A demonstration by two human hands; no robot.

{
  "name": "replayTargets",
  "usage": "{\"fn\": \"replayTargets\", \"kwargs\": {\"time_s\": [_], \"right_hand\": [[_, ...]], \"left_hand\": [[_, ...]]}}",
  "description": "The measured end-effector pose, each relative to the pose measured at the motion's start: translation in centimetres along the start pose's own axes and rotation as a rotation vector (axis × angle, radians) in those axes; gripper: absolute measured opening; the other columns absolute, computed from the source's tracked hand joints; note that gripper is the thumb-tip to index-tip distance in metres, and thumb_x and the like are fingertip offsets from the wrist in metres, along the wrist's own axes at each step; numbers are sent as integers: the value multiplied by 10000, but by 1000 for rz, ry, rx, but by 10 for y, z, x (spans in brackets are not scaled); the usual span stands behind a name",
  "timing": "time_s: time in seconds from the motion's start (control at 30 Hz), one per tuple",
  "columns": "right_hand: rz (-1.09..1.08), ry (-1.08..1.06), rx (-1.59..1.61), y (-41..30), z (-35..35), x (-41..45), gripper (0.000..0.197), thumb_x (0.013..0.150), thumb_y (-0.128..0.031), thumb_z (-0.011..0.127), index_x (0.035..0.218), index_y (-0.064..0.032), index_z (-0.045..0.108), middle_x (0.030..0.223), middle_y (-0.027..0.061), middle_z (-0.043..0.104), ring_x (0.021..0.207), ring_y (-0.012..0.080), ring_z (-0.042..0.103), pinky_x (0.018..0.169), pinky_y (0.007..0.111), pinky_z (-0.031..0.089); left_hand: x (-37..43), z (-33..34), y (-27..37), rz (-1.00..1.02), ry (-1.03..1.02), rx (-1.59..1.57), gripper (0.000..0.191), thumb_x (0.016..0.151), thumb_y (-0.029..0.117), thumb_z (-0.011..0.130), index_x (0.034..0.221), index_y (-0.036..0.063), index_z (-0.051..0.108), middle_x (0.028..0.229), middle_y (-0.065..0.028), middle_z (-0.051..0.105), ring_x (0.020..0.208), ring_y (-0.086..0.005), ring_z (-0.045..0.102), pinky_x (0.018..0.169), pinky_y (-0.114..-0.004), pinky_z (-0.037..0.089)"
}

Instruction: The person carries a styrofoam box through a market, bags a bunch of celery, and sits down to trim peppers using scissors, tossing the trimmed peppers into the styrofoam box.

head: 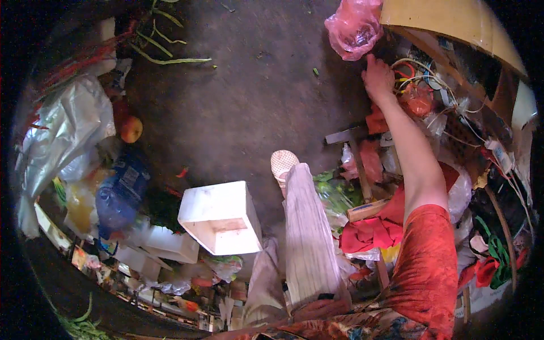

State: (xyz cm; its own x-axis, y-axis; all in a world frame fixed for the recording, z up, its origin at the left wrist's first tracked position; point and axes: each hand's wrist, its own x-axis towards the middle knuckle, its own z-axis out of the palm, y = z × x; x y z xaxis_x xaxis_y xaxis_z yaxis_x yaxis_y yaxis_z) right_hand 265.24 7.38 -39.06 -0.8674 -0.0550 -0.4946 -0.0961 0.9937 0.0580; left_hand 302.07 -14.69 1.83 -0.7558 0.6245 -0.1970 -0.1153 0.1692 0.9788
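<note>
My right arm stretches forward, its hand (379, 80) at the lower edge of a pink plastic bag (355, 32). The fingertips point away from me, and I cannot tell whether they grip the bag. Close to the right of that hand lie white cables (418, 63) and a small orange plastic bag (418, 100). My left hand is out of view. A white foam box (216, 199) is tilted beside my legs, its hollow side facing me; whatever supports it is hidden.
A yellowish tabletop (446, 17) juts in at upper right. Below it are a hammer-like wooden handle (360, 170), red cloth (372, 233) and bagged greens (338, 191). At left are a clear plastic sheet (63, 127), an apple (131, 129), a blue bag (121, 191) and long green beans (170, 60).
</note>
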Motion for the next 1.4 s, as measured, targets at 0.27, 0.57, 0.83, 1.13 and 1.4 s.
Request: {"fn": "replayTargets", "kwargs": {"time_s": [0.27,0.57,0.83,1.13,1.4], "right_hand": [[-306,184,-273,31,30,-26,427,794,-69,531,1218,-96,489,1120,133,540,1012,299,554,872,458,408],[-511,308,-115,10,-76,-49,231,809,-75,553,1030,-51,613,1051,153,540,981,325,536,889,432,420],[-113,16,707,47,-187,-142,234,931,-164,542,1076,16,580,1217,167,523,1046,281,544,886,347,441],[97,457,902,40,-310,-268,128,875,-62,579,957,27,619,882,121,581,848,263,555,779,353,445],[90,615,644,94,-405,-371,98,873,-67,572,874,30,574,800,114,543,745,233,527,684,333,425]], "left_hand": [[5,2,-2,33,15,-16,294,824,149,534,1105,69,562,1071,-73,579,1091,-217,529,976,-359,370],[-1,-3,17,28,52,9,285,822,139,527,1095,68,561,1074,-73,572,1101,-226,518,985,-358,360],[19,-33,53,53,183,190,302,727,226,683,981,81,607,975,-79,590,999,-239,563,886,-425,419],[-2,1,58,-247,63,8,186,800,104,510,963,59,588,935,-97,614,962,-267,550,926,-393,361],[-37,-1,96,-226,92,96,182,821,96,495,983,69,574,911,-109,609,955,-279,565,871,-409,387]]}}
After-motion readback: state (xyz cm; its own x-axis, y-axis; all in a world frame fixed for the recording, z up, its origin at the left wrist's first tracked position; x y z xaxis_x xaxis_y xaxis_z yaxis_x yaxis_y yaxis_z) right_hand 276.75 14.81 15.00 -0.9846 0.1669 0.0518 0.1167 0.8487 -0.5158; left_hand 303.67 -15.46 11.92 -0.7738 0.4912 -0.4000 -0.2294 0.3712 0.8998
